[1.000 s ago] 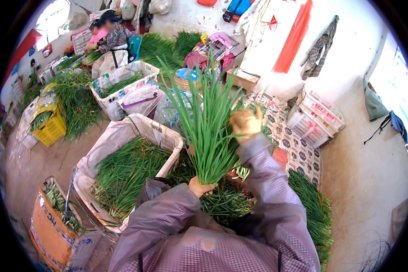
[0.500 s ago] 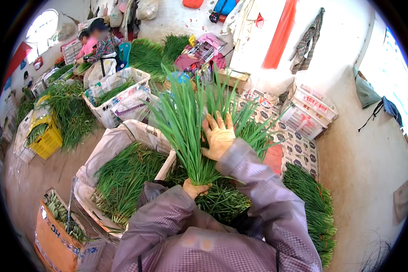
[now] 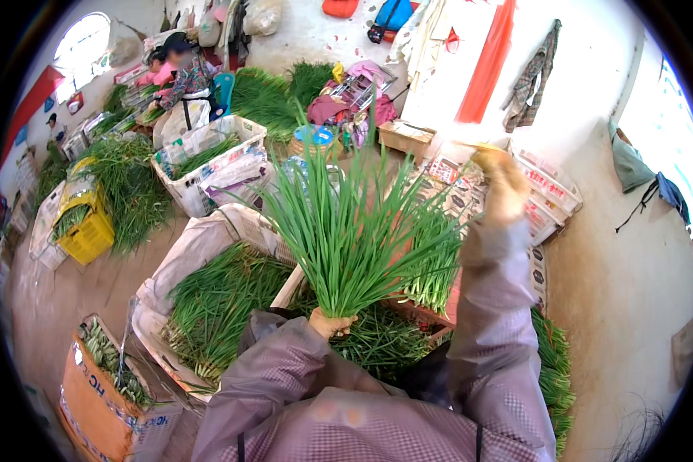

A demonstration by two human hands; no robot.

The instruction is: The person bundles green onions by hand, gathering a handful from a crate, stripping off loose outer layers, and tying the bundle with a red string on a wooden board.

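Note:
My left hand (image 3: 331, 323), in a tan glove, is closed round the pale lower end of a bunch of green chives (image 3: 335, 254). The long flat leaves stand upright and fan out above the fist. My right hand (image 3: 506, 185), in the same kind of glove, is raised to the right of the bunch, apart from it. Motion smears its fingers, so their pose is unclear. A pile of cut chives (image 3: 431, 273) with pale stems lies just right of the bunch. More loose chives (image 3: 381, 339) lie below my left hand.
A lined white crate (image 3: 150, 289) of greens stands at left, an orange-sided box (image 3: 92, 393) nearer. Behind are another white crate (image 3: 250, 131) and a yellow crate (image 3: 85, 239). Stacked white crates (image 3: 547, 192) stand by the right wall. Co-workers (image 3: 181, 77) sit at far left.
My right hand has left the leaves and moved up and to the right. The leaves now spread wider. My left hand keeps its grip, and the view has shifted slightly.

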